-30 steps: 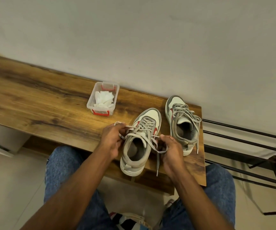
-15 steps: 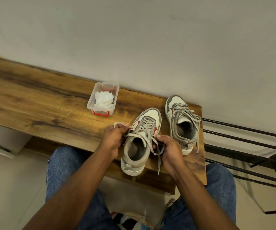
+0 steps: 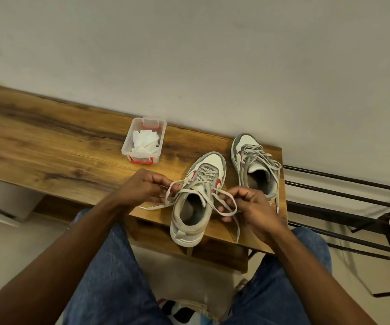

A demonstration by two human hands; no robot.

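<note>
Grainy wood bench (image 3: 48,148), flat looped laces (image 3: 190,190)

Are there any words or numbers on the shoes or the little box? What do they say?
None: no word, number or brand name can be read anywhere.
On the near shoe: only a red mark, no letters.
On the far shoe: a red mark too, no letters.
On the box: no label shows.
On the lace pinched by the left hand and right hand: nothing.

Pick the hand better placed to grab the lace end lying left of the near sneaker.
Left: the left hand hovers just above that lace end; the right hand is across the sneaker.
</note>
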